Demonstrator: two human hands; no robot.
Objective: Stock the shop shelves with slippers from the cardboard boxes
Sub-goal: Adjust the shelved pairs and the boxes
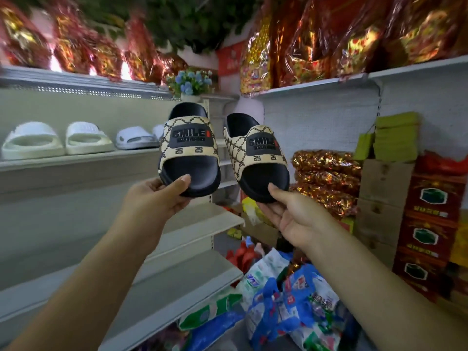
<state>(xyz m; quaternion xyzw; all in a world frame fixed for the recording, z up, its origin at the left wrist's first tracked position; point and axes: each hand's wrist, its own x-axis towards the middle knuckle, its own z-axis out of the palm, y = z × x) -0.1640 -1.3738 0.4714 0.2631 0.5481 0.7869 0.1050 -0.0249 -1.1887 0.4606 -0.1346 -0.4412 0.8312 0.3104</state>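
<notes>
L slipper: black sole, beige patterned strap w/ "SMILE" patch; held up in the air, toe end nearest camera.
R slipper: same design, just beside L slipper, not touching, angled a bit.
Left hand: fingers pinch L slipper's toe end, thumb on top, rest under sole.
Right hand: pinches R slipper's toe end the same way.
Shelf: at left, 3 white slippers in a row, a 4th partly hidden.
Cardboard boxes: stacked at right.
Foil packs: red-gold, on top shelves.
</notes>
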